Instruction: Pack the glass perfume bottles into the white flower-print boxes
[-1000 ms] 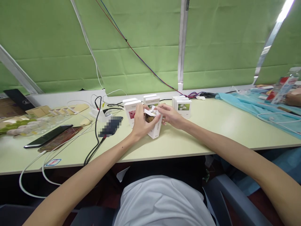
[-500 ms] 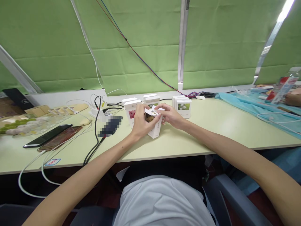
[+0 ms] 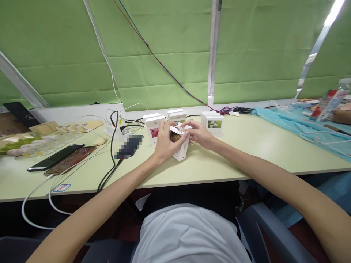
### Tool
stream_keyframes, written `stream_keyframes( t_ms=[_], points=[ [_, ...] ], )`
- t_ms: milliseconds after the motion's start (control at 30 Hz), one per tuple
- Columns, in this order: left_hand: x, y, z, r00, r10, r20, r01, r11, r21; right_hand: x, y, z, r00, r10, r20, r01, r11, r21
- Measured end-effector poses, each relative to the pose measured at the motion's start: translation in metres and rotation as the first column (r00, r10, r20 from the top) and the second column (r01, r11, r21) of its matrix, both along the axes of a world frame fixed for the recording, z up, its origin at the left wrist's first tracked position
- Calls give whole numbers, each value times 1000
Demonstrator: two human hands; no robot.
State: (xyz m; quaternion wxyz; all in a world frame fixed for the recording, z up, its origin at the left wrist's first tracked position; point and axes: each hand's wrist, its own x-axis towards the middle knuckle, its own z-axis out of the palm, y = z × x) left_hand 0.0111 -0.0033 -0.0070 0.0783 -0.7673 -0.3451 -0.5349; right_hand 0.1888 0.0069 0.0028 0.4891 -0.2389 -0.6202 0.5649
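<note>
A small white cardboard box (image 3: pixel 180 151) with a dark picture on its front stands tilted on the table, its top flaps raised. My left hand (image 3: pixel 164 142) is wrapped round its left side, thumb across the front. At the top right, the fingers of my right hand (image 3: pixel 199 136) grip the box's edge by the flaps; the fingertips are partly hidden. Just behind my left hand stand white boxes with a pink picture (image 3: pixel 154 132). Farther back is another group of white boxes (image 3: pixel 175 114), and to the right are several boxes with a white-flower picture (image 3: pixel 214 124).
Left on the table (image 3: pixel 246 153) lie a black phone (image 3: pixel 56 157), a reddish phone (image 3: pixel 70 160), a blurred-out phone (image 3: pixel 128 147) and loose cables (image 3: pixel 112 160). A blue plastic sheet (image 3: pixel 296 128) and a bottle (image 3: pixel 333 98) are at the right, near another person's hand (image 3: pixel 342 114).
The white flap at the top of the box has folded inward or down. Both hands stay in nearly the same place on the box.
</note>
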Motion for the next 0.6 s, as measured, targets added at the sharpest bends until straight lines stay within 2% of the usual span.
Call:
stream_keyframes(
  t_ms=[367,600],
  points=[
    [0,0,0,1000,-10,-4,10,1000,3,1,-1,2,1000,-5,15,5,1000,15],
    [-1,0,-1,1000,-8,-19,8,1000,-1,1,-2,3,997,-46,63,42,997,72]
  ],
)
